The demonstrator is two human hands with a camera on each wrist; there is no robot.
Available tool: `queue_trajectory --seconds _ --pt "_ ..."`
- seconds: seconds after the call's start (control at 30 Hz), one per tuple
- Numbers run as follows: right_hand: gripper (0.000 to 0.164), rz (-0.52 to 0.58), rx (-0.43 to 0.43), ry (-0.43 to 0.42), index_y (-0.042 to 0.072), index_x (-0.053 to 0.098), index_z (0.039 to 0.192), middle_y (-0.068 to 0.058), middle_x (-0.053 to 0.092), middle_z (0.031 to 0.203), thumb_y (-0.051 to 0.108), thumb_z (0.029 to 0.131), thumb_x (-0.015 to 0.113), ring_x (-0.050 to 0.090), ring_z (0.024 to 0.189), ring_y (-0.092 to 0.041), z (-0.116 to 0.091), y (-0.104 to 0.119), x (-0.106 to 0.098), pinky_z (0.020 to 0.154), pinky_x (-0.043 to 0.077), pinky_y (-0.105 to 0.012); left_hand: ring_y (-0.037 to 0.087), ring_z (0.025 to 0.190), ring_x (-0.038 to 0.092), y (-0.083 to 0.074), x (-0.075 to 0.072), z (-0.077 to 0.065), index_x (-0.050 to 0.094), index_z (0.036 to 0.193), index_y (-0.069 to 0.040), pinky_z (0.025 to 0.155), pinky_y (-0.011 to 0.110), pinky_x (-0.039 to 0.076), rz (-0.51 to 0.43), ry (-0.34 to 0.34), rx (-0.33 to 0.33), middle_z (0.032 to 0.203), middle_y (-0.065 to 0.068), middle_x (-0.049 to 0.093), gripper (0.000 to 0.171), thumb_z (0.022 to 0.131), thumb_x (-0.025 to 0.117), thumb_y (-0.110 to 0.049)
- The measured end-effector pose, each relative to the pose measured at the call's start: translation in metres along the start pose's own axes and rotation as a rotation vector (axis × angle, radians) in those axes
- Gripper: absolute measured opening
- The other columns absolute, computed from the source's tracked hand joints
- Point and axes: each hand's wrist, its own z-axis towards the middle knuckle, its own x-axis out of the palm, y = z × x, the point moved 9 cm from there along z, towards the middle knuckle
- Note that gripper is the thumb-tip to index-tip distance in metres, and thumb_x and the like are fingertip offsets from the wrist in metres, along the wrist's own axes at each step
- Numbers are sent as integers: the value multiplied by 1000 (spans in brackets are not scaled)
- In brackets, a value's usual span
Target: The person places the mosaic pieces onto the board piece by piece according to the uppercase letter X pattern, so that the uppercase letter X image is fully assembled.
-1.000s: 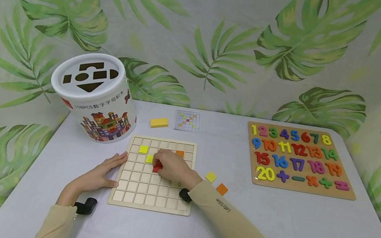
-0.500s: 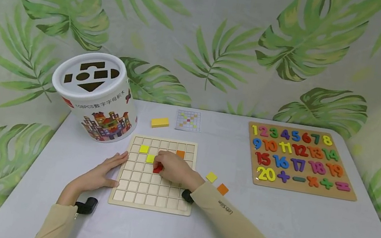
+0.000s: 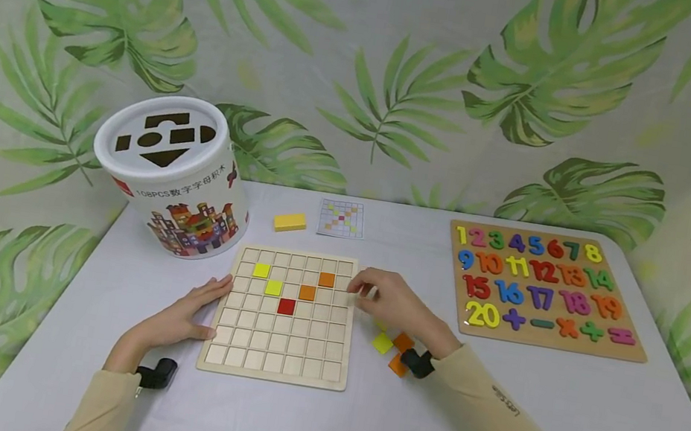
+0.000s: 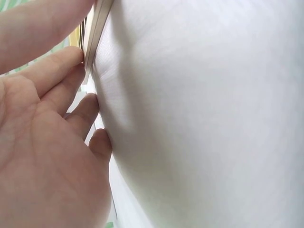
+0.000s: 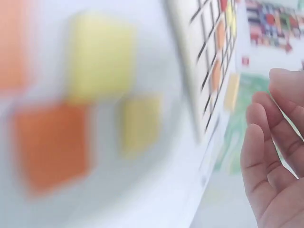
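Well, leftmost, the left hand (image 3: 180, 314), fingers extended, touches the edge of the board (image 3: 276, 342), where two yellow squares (image 3: 274, 288), a red square (image 3: 286, 306) and two orange squares (image 3: 307, 292) sit in a V. Judging by the small card (image 3: 342, 219) with its cross, the upper half looks done and the lower arms left. By the board's right edge, the right hand (image 3: 396, 303) curves loosely, apparently holding nothing. Four loose squares (image 3: 383, 342) lie nearby; the right wrist view shows all four, whereas the head view partly hides one yellow.
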Motion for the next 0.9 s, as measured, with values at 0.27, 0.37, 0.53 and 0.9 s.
queue_trajectory --seconds 0.27,0.37,0.53,0.9 --pt "17 -59 73 -37 5 68 98 -2 65 93 -2 82 69 55 80 -14 -57 -40 -27 70 53 -27 44 141 0 2 1 0 28 147 4 110 62 -3 5 1 14 157 19 14 82 78 71 -5" --pt "19 -50 86 -16 6 67 98 -1 65 93 -3 81 68 55 80 -14 -72 -50 -23 69 52 -26 44 142 0 3 2 1 28 147 4 111 61 -3 3 0 22 157 19 14 82 78 72 -5" --pt "26 -24 73 36 11 68 100 1 64 100 -6 80 67 56 87 -17 -84 -56 -11 73 50 -28 42 142 0 5 2 1 28 148 3 111 60 -2 -3 0 12 157 17 13 83 77 71 -3" --pt "23 -129 26 51 10 67 96 4 61 94 -4 78 72 53 80 -12 -83 -56 -6 70 50 -25 41 143 0 8 3 2 28 148 2 111 61 -2 5 1 -7 158 16 13 83 77 71 -1"
